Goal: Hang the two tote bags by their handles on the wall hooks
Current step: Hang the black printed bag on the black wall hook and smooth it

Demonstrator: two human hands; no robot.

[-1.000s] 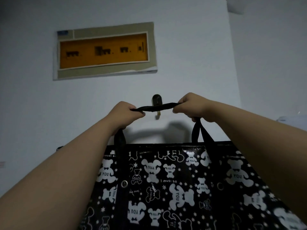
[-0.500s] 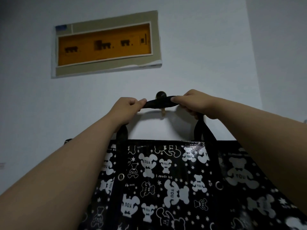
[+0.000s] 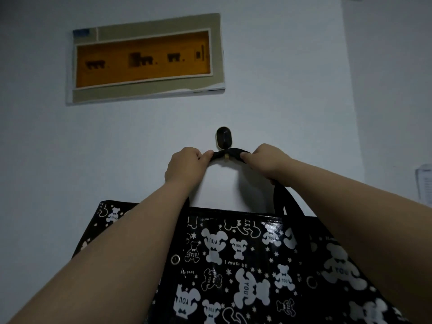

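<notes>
A glossy black tote bag [image 3: 245, 265] printed with white bears hangs below my arms, close to the wall. Its black handle [image 3: 230, 153] lies across the prong of a small dark oval wall hook [image 3: 224, 137], whose brass tip shows just under the strap. My left hand [image 3: 187, 163] pinches the handle left of the hook. To the hook's right, my right hand [image 3: 266, 160] grips the same strap. No second tote bag or second hook is in view.
A grey-framed panel with an amber window [image 3: 145, 58] is mounted on the white wall above the hook. A wall corner [image 3: 350, 113] runs down at the right, with a paper sheet [image 3: 424, 183] on the side wall.
Both hands have lifted the handle up and toward the wall. It has gone from in front of the hook to draped over the hook's prong, and the bag has risen with it.
</notes>
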